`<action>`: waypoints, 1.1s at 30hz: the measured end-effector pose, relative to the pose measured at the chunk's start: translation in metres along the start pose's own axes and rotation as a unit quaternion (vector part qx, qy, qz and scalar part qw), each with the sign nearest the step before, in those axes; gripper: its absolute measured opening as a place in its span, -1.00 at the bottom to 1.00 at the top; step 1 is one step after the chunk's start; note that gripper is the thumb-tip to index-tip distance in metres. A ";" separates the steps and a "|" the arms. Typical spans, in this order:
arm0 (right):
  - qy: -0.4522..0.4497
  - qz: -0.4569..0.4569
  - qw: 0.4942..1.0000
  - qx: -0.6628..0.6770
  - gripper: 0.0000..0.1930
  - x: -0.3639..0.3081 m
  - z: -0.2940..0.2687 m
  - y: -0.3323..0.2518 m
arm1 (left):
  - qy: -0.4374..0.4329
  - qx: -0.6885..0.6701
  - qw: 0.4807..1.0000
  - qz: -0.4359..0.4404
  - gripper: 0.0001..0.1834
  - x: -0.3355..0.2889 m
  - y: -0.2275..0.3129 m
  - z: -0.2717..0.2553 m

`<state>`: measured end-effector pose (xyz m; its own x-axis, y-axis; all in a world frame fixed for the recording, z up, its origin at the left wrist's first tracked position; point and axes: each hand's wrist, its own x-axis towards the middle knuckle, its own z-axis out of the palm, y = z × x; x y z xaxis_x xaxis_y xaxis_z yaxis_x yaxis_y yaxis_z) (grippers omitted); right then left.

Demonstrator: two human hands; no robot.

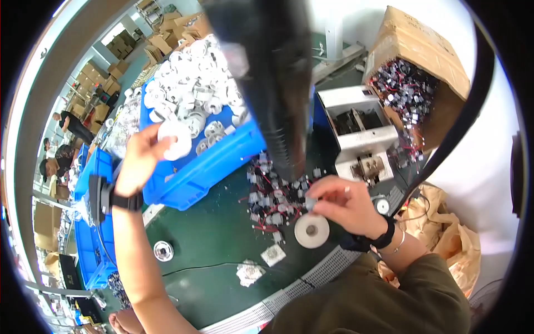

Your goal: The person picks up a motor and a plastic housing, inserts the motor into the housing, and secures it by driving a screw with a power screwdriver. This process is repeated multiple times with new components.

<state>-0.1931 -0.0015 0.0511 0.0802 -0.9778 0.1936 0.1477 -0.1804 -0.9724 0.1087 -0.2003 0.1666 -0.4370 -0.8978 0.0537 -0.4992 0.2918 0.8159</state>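
A round white part (176, 141) is grasped by the left hand (140, 157) near a blue bin (218, 160); a small pale piece (310, 204) (seemingly) is pinched by the right hand (349, 209) beside wired components (271, 196), heaped presumably for easy reach.

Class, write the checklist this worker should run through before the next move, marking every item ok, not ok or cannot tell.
1. Left grip has the white round part: ok, held above the blue bin's near side.
2. Right grip has a small pale piece: ok, pinched at the fingertips.
3. Condition of that piece: cannot tell, too small.
4. Wired parts close to the right grip: ok, in a loose pile.
5. Green table free of stray cable: not ok, a thin dark cable lies across it.
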 end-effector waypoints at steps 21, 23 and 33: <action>-0.062 -0.037 0.980 -0.187 -0.73 -0.027 0.002 -0.011 | -0.035 0.007 0.980 0.195 -0.18 -0.126 0.000 0.231; -0.090 -0.067 0.944 -0.311 -0.78 -0.025 0.007 -0.010 | -0.025 -0.032 0.984 0.173 -0.18 -0.127 -0.006 0.237; -0.189 -0.190 0.808 -0.524 -0.84 -0.017 0.008 -0.005 | 0.010 -0.093 0.971 0.222 -0.21 -0.122 -0.018 0.243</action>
<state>-0.1873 0.0169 0.0536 0.5500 -0.7642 0.3369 -0.6685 -0.6446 -0.3709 -0.0107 -0.0160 0.0061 -0.5618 -0.7048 0.4331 -0.1213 0.5881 0.7996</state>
